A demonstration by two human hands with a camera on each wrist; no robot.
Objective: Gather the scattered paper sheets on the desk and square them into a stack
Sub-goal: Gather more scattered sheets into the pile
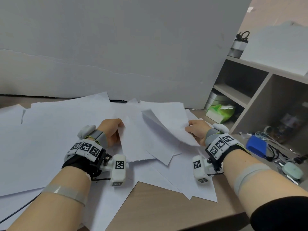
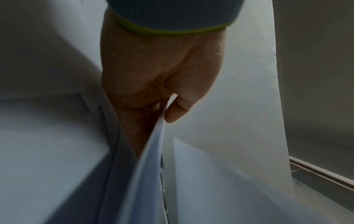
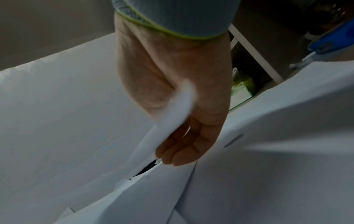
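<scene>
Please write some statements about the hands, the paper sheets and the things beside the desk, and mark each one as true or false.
1. The left hand pinches the edge of paper sheets. True.
2. The right hand rests flat on bare desk. False: it holds the right edge of a lifted sheet.
3. All sheets are already squared into one stack. False: many lie scattered and overlapping on the desk.
4. A green packet sits in the shelf unit on the right. True.

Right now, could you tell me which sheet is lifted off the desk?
The curved sheet pinched by the right hand; the other sheets lie flat.
</scene>
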